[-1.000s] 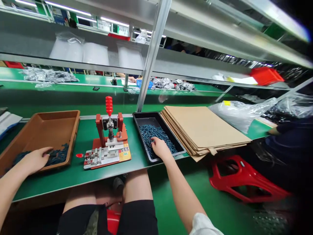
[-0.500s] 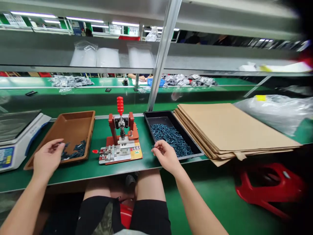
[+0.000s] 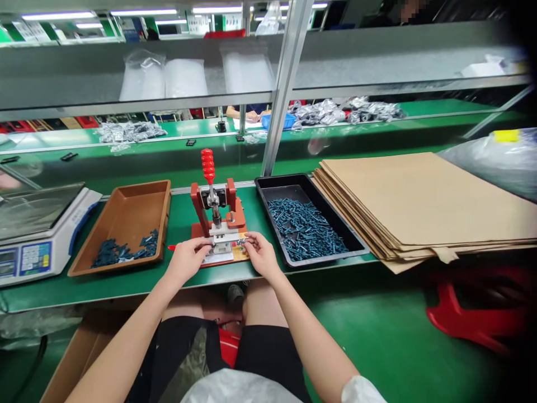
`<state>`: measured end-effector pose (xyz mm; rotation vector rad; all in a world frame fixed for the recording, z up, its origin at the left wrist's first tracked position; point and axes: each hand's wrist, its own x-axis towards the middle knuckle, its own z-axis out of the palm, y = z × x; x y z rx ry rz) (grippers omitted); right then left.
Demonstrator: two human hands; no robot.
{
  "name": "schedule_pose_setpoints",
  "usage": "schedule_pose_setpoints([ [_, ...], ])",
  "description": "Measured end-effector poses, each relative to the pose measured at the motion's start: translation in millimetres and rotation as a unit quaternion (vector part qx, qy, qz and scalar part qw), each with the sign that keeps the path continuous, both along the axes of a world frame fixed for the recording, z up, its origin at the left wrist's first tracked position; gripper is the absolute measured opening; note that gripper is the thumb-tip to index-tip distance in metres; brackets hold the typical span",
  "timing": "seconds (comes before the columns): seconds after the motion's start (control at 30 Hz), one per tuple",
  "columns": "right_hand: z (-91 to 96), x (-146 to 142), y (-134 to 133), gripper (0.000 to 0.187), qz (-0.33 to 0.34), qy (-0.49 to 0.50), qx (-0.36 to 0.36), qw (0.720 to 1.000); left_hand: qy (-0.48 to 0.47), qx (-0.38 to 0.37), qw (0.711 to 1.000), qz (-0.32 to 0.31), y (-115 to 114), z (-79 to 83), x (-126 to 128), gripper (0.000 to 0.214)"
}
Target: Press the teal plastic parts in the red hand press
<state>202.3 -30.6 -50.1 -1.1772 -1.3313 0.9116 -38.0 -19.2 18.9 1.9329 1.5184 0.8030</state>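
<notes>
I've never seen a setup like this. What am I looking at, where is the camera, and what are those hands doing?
No robot here: a seated person wears the camera on the head, so you look down at their two hands. The left hand and right hand touch the base of a small red hand press on a green bench. Around it: a brown tray and a black tray holding small dark parts, a scale, stacked cardboard. What they pinch is too small to tell.

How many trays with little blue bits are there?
2. The brown tray sits left of the red press; the black tray sits right of it. None seem hidden.
</notes>
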Motion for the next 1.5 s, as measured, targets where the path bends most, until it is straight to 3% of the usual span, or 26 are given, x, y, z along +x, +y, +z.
schedule_pose_setpoints([
  [0.13,-1.2,1.0,-0.7,0.018,-0.018,-0.016,0.004,1.000,0.101,0.090,0.991,-0.017,10.1,-5.9,17.7,0.018],
  [0.33,-5.6,4.3,-0.4,0.020,-0.049,-0.055,0.032,0.997,0.208,0.117,0.971,-0.010,8.9,-19.1,30.0,0.024],
  [0.53,-8.9,1.6,-0.6,0.020,-0.027,-0.025,0.009,0.999,0.229,0.078,0.969,-0.046,18.5,-15.3,29.9,0.022],
  [0.77,9.5,-2.0,-4.2,0.016,-0.010,-0.104,0.056,0.993,0.239,0.067,0.967,-0.053,20.0,-9.0,31.7,0.020],
  [1.0,11.9,-26.3,15.9,0.018,0.047,-0.133,0.079,0.987,0.251,0.028,0.964,-0.088,18.9,0.3,26.3,0.031],
  [1.5,10.4,-33.8,19.6,0.022,0.038,-0.146,0.079,0.985,0.209,0.070,0.972,-0.076,14.3,-10.9,25.3,0.027],
])
